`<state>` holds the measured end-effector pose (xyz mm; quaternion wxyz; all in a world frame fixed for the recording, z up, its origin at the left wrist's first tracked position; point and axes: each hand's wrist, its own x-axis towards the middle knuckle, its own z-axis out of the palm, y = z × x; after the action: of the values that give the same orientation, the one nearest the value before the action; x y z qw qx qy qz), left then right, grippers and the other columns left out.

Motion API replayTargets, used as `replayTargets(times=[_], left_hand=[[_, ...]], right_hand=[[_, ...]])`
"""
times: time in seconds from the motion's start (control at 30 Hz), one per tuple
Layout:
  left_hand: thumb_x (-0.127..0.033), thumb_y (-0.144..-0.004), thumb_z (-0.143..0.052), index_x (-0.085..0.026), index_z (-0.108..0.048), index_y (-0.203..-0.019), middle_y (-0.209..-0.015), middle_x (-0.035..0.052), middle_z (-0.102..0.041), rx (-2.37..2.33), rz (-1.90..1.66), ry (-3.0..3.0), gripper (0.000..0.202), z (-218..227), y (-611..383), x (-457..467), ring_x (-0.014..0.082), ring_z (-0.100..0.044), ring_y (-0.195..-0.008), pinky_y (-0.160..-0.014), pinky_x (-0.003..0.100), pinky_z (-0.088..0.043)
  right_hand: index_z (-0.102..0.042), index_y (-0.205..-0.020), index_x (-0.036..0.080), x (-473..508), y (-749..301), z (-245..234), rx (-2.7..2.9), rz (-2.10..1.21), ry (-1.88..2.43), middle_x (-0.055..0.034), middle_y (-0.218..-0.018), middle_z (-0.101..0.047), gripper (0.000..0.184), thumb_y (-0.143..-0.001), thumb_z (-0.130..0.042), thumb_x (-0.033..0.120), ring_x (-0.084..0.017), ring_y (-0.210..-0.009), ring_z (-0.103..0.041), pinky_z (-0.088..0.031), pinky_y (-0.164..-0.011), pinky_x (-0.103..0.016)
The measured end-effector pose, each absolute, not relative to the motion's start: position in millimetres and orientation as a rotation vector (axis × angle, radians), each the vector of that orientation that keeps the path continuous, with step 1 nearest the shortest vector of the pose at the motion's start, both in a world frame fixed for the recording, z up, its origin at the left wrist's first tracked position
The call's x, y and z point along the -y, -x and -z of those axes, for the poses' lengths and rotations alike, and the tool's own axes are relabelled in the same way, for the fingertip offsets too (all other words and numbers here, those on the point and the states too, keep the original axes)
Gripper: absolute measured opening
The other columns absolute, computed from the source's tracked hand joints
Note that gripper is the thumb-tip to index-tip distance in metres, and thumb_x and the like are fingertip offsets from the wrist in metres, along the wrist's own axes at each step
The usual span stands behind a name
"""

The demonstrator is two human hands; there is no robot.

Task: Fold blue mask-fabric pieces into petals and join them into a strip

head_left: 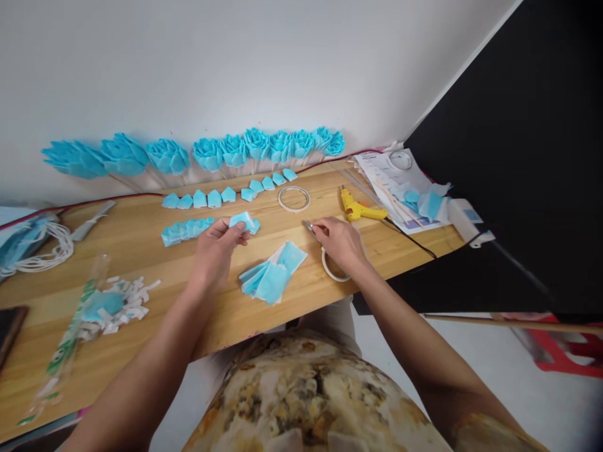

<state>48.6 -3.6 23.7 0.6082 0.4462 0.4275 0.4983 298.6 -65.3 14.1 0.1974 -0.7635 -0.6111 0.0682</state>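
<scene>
My left hand [221, 242] pinches a folded light-blue petal piece [244, 223] between thumb and fingers. My right hand [336, 238] is closed on a small metal tool [308, 225]; only its tip shows, so I cannot make out its kind. Beneath my right wrist lies a white tape roll [330, 269], partly covered. Loose blue fabric pieces [273, 276] are heaped on the table between my forearms. Folded blue petals [214, 198] stand in a row beyond my hands, and a tighter overlapping strip of petals [186, 231] sits just left of my left hand.
Several blue flowers [172, 156] on sticks lean along the wall. A second tape ring [294, 198] and a yellow glue gun [358, 207] lie on the wooden table [188, 314]. White scraps [132, 304] are at left, a coiled white cable [56, 248] behind them, papers [400, 182] at right.
</scene>
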Motion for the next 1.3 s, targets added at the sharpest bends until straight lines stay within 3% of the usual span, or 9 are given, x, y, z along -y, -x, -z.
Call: replayTargets(times=[0.23,0.43,0.6,0.77,0.97,1.13,1.3], left_hand=[[-0.032,-0.069,-0.080,-0.018,-0.066,-0.070,-0.066,-0.0005,-0.067,-0.968,-1.146,-1.004,0.019,-24,-49,5,0.0122,-0.060,-0.065,-0.064,0.025,-0.046],[-0.034,-0.071,-0.078,-0.018,-0.067,-0.073,-0.067,-0.0003,-0.066,-0.980,-1.120,-1.049,0.020,-23,-50,6,0.0122,-0.058,-0.065,-0.065,0.027,-0.046],[-0.033,-0.067,-0.080,-0.018,-0.064,-0.069,-0.063,-0.0005,-0.062,-0.959,-1.058,-1.016,0.022,-26,-52,8,0.0115,-0.055,-0.059,-0.060,0.027,-0.045],[-0.030,-0.066,-0.080,-0.017,-0.063,-0.065,-0.058,-0.0006,-0.060,-0.915,-0.952,-1.023,0.022,-27,-50,10,0.0105,-0.052,-0.055,-0.056,0.026,-0.042],[-0.030,-0.067,-0.078,-0.018,-0.061,-0.063,-0.054,-0.0015,-0.057,-0.870,-0.849,-1.064,0.021,-32,-53,14,0.0107,-0.051,-0.051,-0.053,0.026,-0.043],[-0.028,-0.068,-0.077,-0.017,-0.061,-0.064,-0.055,-0.0028,-0.057,-0.873,-0.801,-1.095,0.020,-37,-52,15,0.0092,-0.051,-0.049,-0.052,0.025,-0.042],[-0.029,-0.068,-0.075,-0.016,-0.059,-0.068,-0.057,-0.0044,-0.055,-0.867,-0.776,-1.086,0.021,-40,-51,15,0.0076,-0.051,-0.050,-0.053,0.023,-0.042]], right_hand=[[-0.074,-0.089,0.021,64,-296,-4,1.640,-0.137,2.134,-0.0068,-0.093,-0.076,0.020,-0.093,-0.055,0.026,-0.020,-0.081,-0.066,-0.041,-0.069,-0.030],[-0.073,-0.089,0.022,64,-296,3,1.561,-0.161,2.108,-0.0060,-0.095,-0.078,0.020,-0.091,-0.054,0.026,-0.020,-0.083,-0.067,-0.042,-0.069,-0.030],[-0.072,-0.092,0.021,65,-300,9,1.428,-0.174,2.127,-0.0073,-0.085,-0.077,0.019,-0.092,-0.055,0.031,-0.023,-0.078,-0.068,-0.043,-0.069,-0.032],[-0.073,-0.093,0.024,76,-284,-15,1.613,-0.116,1.613,-0.0070,-0.094,-0.076,0.021,-0.097,-0.054,0.033,-0.023,-0.086,-0.066,-0.048,-0.077,-0.036],[-0.077,-0.093,0.033,72,-248,-54,1.928,0.016,1.214,-0.0031,-0.082,-0.071,0.019,-0.094,-0.058,0.029,-0.020,-0.078,-0.061,-0.047,-0.078,-0.040],[-0.077,-0.096,0.034,55,-239,-47,2.049,0.125,1.073,-0.0022,-0.085,-0.071,0.022,-0.095,-0.058,0.024,-0.019,-0.083,-0.061,-0.049,-0.079,-0.037],[-0.076,-0.097,0.028,47,-239,-36,2.052,0.478,0.901,-0.0006,-0.082,-0.072,0.018,-0.092,-0.064,0.015,-0.016,-0.081,-0.060,-0.051,-0.074,-0.031]])
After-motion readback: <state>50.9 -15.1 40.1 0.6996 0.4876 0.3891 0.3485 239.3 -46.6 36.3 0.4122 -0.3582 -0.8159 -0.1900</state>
